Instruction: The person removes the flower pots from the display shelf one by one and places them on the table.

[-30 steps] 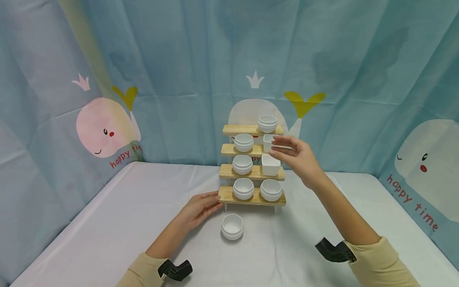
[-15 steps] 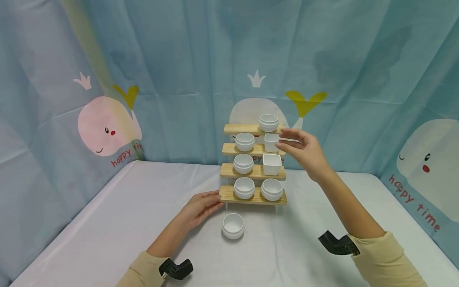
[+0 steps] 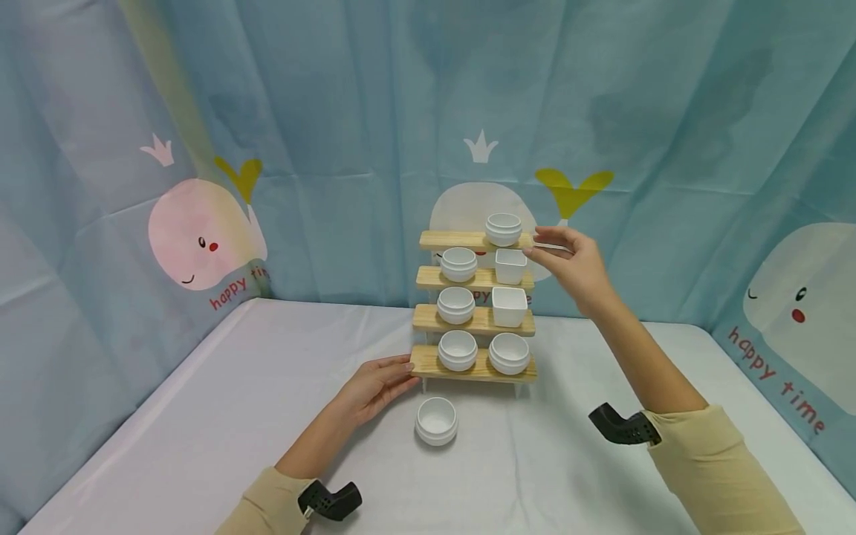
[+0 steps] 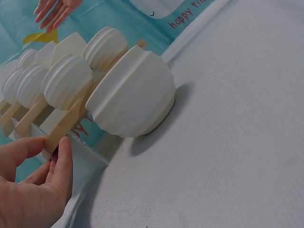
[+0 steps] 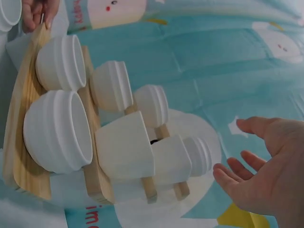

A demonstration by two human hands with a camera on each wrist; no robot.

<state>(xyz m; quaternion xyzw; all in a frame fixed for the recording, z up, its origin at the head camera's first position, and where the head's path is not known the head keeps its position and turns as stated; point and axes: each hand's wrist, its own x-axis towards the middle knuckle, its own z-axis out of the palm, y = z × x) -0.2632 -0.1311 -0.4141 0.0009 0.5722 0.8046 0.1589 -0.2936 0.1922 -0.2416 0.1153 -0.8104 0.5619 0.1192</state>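
A four-tier wooden stand (image 3: 428,360) holds white cups. At the left end of its lowest shelf, my left hand (image 3: 377,388) pinches the board between thumb and fingers, as the left wrist view shows. My right hand (image 3: 576,269) hovers by the right end of the top shelf (image 3: 451,240), fingers slightly bent and apart, with nothing between them. A round cup (image 3: 504,229) sits on that shelf, close to the fingertips. Below it are a small square cup (image 3: 511,267) and a larger square cup (image 3: 510,307). Round cups fill the other spots on the lower three shelves.
One more round white cup (image 3: 437,421) stands on the white-covered table (image 3: 535,475), in front of the stand. A blue printed curtain (image 3: 334,148) hangs close behind the stand and along both sides.
My right hand has moved up and to the right, away from the small square cup on the second shelf from the top. The left hand keeps its hold on the stand.
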